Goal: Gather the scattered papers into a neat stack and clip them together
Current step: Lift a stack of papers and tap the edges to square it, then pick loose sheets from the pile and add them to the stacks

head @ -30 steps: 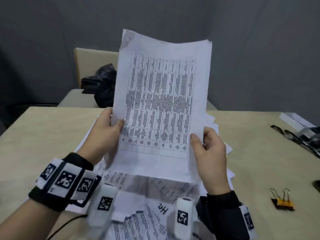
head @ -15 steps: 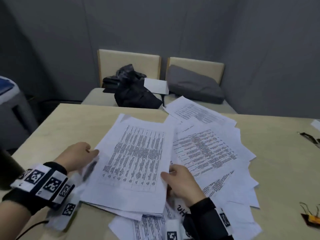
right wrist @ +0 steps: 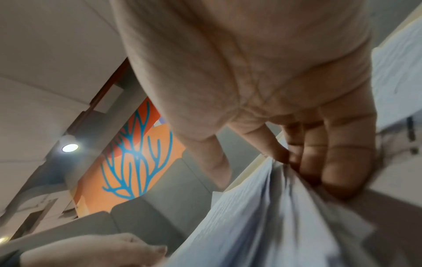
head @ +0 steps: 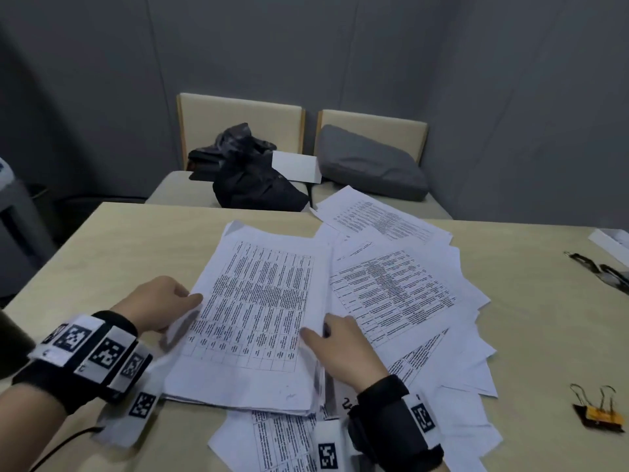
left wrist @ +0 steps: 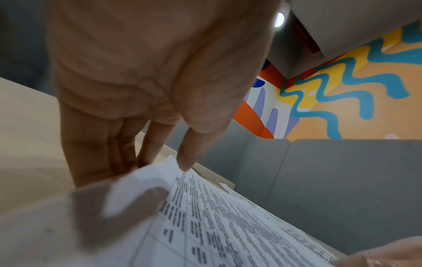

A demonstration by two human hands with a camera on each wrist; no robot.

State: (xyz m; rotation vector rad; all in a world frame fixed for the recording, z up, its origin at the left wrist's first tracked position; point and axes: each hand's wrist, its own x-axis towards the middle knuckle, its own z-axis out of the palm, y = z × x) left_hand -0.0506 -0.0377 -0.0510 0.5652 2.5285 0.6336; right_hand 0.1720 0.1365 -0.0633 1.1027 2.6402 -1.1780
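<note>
A gathered stack of printed papers (head: 258, 311) lies flat on the left of the beige table (head: 102, 253). My left hand (head: 190, 301) pinches its left edge, thumb on top and fingers underneath; the left wrist view shows that grip (left wrist: 160, 162) on the sheets (left wrist: 217, 216). My right hand (head: 316, 332) holds the stack's right edge, with the thumb over it and the fingers tucked under. In the right wrist view those fingers (right wrist: 315, 159) curl into the paper edges (right wrist: 262, 216). Loose papers (head: 401, 294) fan out to the right, and more sheets (head: 282, 441) lie under my right wrist.
An orange and black binder clip (head: 600, 415) sits at the near right of the table. Black clips (head: 599, 270) and a white box (head: 609, 238) lie at the far right edge. Behind the table, two chairs hold a black bag (head: 252, 178) and a grey cushion (head: 371, 165).
One second ago both hands held the stack upright in the air. It has since come down flat onto the table, left of the loose papers, with both hands still on its edges.
</note>
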